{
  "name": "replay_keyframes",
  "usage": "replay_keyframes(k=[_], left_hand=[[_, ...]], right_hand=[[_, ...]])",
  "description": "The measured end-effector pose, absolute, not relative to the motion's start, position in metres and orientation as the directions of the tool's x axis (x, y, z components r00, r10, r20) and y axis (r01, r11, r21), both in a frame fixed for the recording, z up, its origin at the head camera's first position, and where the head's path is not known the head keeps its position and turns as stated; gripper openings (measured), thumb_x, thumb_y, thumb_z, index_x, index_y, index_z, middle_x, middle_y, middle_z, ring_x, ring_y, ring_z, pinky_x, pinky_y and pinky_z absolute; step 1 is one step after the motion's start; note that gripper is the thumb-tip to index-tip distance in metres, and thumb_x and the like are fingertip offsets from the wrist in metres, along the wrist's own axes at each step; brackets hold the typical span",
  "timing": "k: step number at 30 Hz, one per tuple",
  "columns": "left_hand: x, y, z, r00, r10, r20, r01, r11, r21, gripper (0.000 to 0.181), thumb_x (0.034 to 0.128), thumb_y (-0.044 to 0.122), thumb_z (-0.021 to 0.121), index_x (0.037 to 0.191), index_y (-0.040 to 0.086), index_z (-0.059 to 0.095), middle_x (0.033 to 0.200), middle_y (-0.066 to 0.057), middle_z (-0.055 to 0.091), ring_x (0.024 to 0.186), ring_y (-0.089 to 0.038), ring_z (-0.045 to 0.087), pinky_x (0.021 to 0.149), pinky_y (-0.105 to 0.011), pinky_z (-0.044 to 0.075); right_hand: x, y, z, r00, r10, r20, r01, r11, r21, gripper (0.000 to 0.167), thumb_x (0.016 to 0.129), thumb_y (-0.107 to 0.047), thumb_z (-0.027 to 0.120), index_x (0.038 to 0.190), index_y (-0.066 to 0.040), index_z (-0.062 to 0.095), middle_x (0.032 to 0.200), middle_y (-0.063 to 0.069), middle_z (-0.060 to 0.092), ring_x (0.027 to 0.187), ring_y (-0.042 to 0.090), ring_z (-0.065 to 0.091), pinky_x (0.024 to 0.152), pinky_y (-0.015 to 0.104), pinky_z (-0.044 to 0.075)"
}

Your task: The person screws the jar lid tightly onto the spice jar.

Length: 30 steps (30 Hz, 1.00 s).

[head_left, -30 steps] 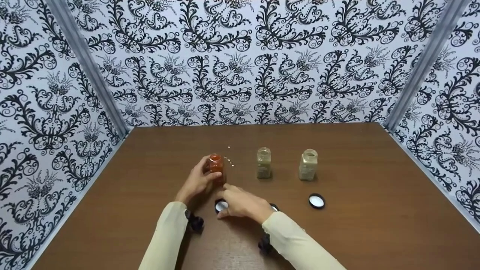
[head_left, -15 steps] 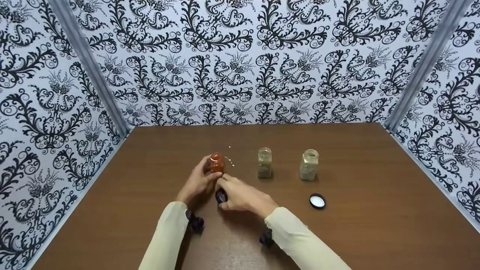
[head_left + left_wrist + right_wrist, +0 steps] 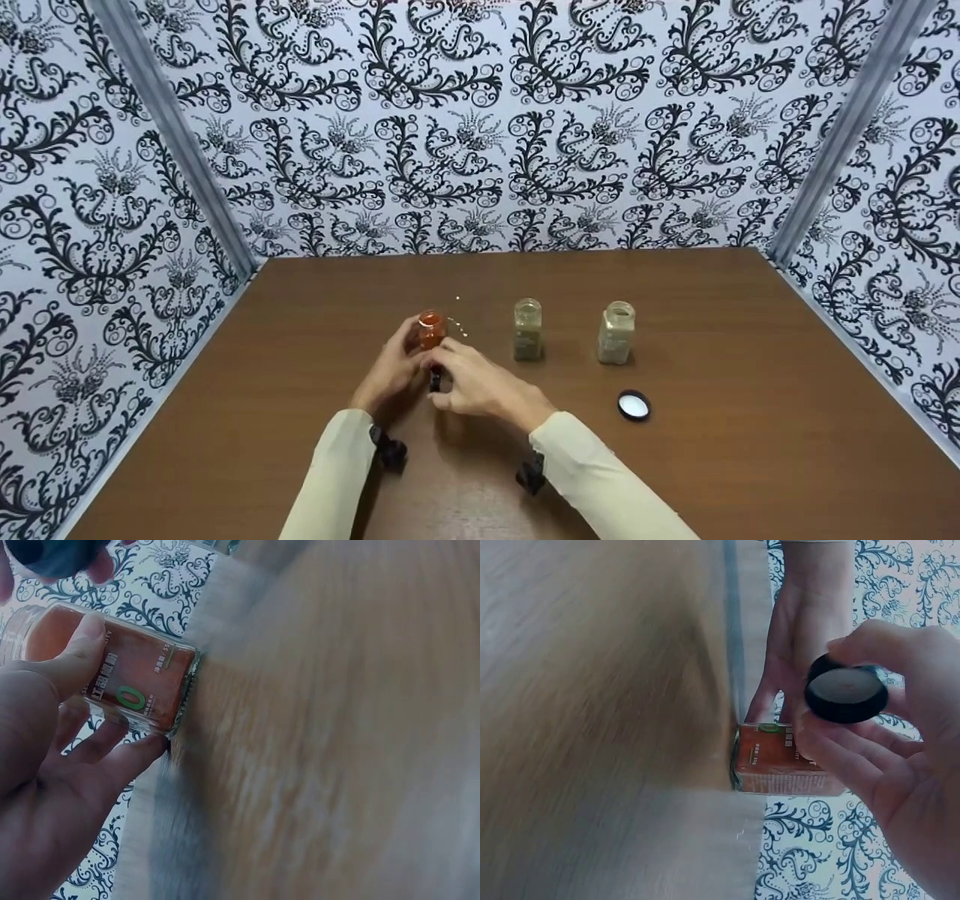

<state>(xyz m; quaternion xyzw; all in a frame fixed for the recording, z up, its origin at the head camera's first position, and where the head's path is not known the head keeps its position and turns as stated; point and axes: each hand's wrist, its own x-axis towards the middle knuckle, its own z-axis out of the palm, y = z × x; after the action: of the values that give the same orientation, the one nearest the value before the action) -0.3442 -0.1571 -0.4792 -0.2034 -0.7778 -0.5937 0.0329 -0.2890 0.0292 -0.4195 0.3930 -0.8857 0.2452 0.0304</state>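
Black-on-white scroll wallpaper [image 3: 465, 135] backs a brown wood-grain table [image 3: 750, 330]. Our landmark: the uncapped glass jar of red-orange powder [image 3: 431, 335], upright. We see the left hand [image 3: 390, 369] wrapped round it, thumb across the labelled face, other fingers on the far side and down by the base; the mouth rises clear of the grip. Just on the jar's near side, the right hand [image 3: 484, 384] pinches a black screw lid [image 3: 847, 696] between thumb and fingers, lid apart from the jar's mouth. White specks [image 3: 459, 328] lie just right of the jar. Farther right of it we note an open greenish-powder jar [image 3: 528, 334], then an open pale-powder jar [image 3: 616, 336]; right and nearer us, an upturned white-lined lid [image 3: 634, 406].
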Motion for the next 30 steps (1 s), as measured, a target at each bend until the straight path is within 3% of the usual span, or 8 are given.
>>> replay_keyframes(k=[6, 12, 20, 27, 30], left_hand=[[-0.344, -0.156, -0.482, -0.923, 0.244, 0.298, 0.356, 0.244, 0.902, 0.058, 0.0927, -0.013, 0.057, 0.146, 0.001, 0.042, 0.141, -0.028, 0.055, 0.133, -0.041, 0.053, 0.108, -0.040, 0.049], [-0.346, -0.160, -0.483, -0.912, 0.247, 0.328, 0.388, 0.258, 0.885, 0.059, 0.0870, -0.022, 0.052, 0.143, -0.005, 0.042, 0.135, -0.032, 0.057, 0.128, -0.044, 0.055, 0.098, -0.023, 0.050], [-0.347, -0.161, -0.484, -0.903, 0.262, 0.342, 0.399, 0.213, 0.892, 0.056, 0.0892, -0.020, 0.055, 0.142, -0.006, 0.042, 0.139, -0.031, 0.055, 0.132, -0.041, 0.052, 0.110, -0.033, 0.045], [-0.348, -0.163, -0.485, -0.880, 0.294, 0.374, 0.450, 0.264, 0.853, 0.066, 0.0827, -0.022, 0.054, 0.145, -0.003, 0.042, 0.144, -0.026, 0.053, 0.135, -0.037, 0.050, 0.108, -0.023, 0.042], [-0.343, -0.168, -0.487, -0.886, 0.272, 0.376, 0.452, 0.324, 0.831, 0.063, 0.0835, -0.020, 0.057, 0.143, -0.001, 0.045, 0.142, -0.024, 0.056, 0.132, -0.035, 0.052, 0.106, -0.028, 0.045]], right_hand=[[-0.294, 0.026, -0.420, -0.636, -0.667, 0.389, -0.769, 0.506, -0.391, 0.040, 0.087, -0.023, 0.074, 0.121, -0.004, 0.066, 0.126, 0.013, 0.062, 0.114, 0.024, 0.063, 0.103, 0.036, 0.052], [-0.296, 0.025, -0.418, -0.648, -0.638, 0.415, -0.760, 0.509, -0.404, 0.038, 0.087, -0.027, 0.076, 0.118, -0.006, 0.068, 0.118, 0.009, 0.067, 0.110, 0.023, 0.065, 0.102, 0.036, 0.053], [-0.303, 0.026, -0.420, -0.633, -0.555, 0.540, -0.774, 0.443, -0.452, 0.032, 0.086, -0.024, 0.077, 0.112, -0.006, 0.070, 0.113, 0.009, 0.072, 0.108, 0.024, 0.068, 0.097, 0.041, 0.054], [-0.307, 0.024, -0.417, -0.663, -0.468, 0.584, -0.748, 0.405, -0.525, 0.034, 0.086, -0.023, 0.079, 0.113, -0.004, 0.071, 0.114, 0.009, 0.074, 0.108, 0.024, 0.069, 0.099, 0.041, 0.052], [-0.306, 0.018, -0.417, -0.681, -0.441, 0.584, -0.732, 0.408, -0.545, 0.037, 0.086, -0.026, 0.079, 0.114, -0.004, 0.072, 0.115, 0.009, 0.074, 0.108, 0.024, 0.069, 0.099, 0.040, 0.052]])
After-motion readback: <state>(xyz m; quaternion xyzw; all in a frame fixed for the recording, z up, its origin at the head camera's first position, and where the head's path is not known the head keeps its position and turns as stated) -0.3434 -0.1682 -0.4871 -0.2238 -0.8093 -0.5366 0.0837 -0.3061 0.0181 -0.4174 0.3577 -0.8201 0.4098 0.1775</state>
